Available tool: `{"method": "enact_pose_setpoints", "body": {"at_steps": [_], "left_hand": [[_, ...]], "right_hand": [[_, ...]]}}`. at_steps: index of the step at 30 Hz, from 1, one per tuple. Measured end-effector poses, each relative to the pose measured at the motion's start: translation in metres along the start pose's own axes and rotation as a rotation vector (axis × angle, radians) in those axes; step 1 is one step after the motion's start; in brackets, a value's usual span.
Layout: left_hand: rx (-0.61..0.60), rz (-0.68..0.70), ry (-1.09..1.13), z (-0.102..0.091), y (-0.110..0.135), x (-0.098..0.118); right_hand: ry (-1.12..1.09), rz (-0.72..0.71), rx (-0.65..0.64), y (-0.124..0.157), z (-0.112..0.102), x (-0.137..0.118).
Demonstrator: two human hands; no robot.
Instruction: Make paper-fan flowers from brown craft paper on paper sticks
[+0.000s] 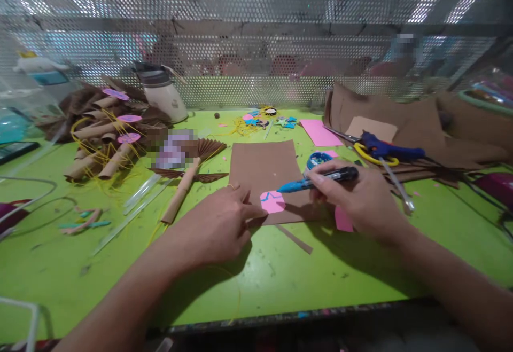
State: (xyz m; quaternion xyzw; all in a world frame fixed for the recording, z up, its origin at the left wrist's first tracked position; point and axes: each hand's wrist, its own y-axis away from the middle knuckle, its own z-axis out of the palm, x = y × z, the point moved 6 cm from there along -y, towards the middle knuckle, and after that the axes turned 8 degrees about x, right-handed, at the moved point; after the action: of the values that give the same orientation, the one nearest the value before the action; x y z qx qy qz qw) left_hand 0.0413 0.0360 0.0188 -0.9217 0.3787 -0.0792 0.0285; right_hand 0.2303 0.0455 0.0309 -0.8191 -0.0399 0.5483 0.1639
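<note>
A small pink paper piece point(273, 205) with a blue zigzag line on it lies on a brown paper sheet point(262, 162). At its lower left edge the index fingertip of my left hand point(222, 218) presses it down; the other fingers are partly curled, and nothing is gripped between them. My right hand point(356, 197) is closed around a blue-and-black marker point(320, 179). The marker's tip points left, at the upper right of the pink piece. Just behind my right hand stands a small round blue container point(319, 158), and another pink scrap point(343, 219) is partly under that hand.
Brown paper rolls point(120, 159) with yellow strings and a pale jug point(165, 95) stand left. A paper fan point(210, 151), clear sticks point(140, 194) and a brown strip point(294, 239) lie nearby. At right are a blue glue gun point(385, 146), yellow-handled scissors point(366, 157) and stacked brown sheets point(417, 117).
</note>
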Motion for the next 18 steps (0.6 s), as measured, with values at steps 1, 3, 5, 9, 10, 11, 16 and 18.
{"method": "enact_pose_setpoints", "body": {"at_steps": [1,3,5,9,10,11,16,18], "left_hand": [[-0.008,-0.006,0.012,0.001,0.0,-0.001],[-0.015,-0.011,0.044,0.003,0.001,-0.002],[-0.003,-0.012,0.065,0.004,0.001,-0.002],[0.004,-0.03,0.07,0.004,0.002,-0.003],[-0.006,-0.034,0.065,0.004,0.003,-0.003],[-0.017,-0.038,0.059,0.005,0.003,-0.003],[-0.048,-0.047,0.032,0.008,0.006,-0.005],[-0.051,-0.049,0.027,0.008,0.006,-0.005]], "right_hand": [[-0.006,0.012,-0.029,0.001,0.005,0.001],[-0.029,0.032,-0.074,0.002,0.012,0.003],[-0.054,0.031,-0.102,0.003,0.016,0.004],[-0.088,0.046,-0.159,0.005,0.025,0.009],[-0.096,0.059,-0.175,0.006,0.028,0.012],[-0.099,0.066,-0.187,0.007,0.03,0.013],[-0.059,0.04,-0.208,0.009,0.034,0.015],[-0.062,0.055,-0.212,0.009,0.034,0.016]]}}
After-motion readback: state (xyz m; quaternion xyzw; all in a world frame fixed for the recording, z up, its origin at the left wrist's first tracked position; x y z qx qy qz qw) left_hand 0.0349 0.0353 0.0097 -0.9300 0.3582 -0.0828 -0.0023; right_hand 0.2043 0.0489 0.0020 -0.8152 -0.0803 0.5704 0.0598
